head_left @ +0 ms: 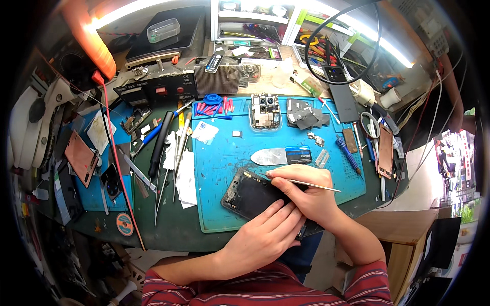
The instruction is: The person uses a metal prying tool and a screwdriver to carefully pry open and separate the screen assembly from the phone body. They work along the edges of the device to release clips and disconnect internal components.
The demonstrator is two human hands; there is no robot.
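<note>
A dark phone screen assembly (245, 193) lies tilted at the near part of the blue work mat (214, 153). My left hand (263, 235) holds it, fingers laid together over its near end. In my right hand (309, 193) a slim metal tool (319, 186) is pinched like a pen. Its front end points at the phone's far edge; I cannot tell whether it touches. Just beyond that edge rests a flat curved pry blade (273, 156). My hands cover the phone's near right part.
At the mat's back stand an opened phone body (265, 111) and dark metal shields (306, 115). A blue precision screwdriver (348, 154) lies on the right. Tweezers (162, 196), a black-handled tool (161, 144) and white tissue (186, 178) are to the left. A red cable (115, 148) crosses the bench.
</note>
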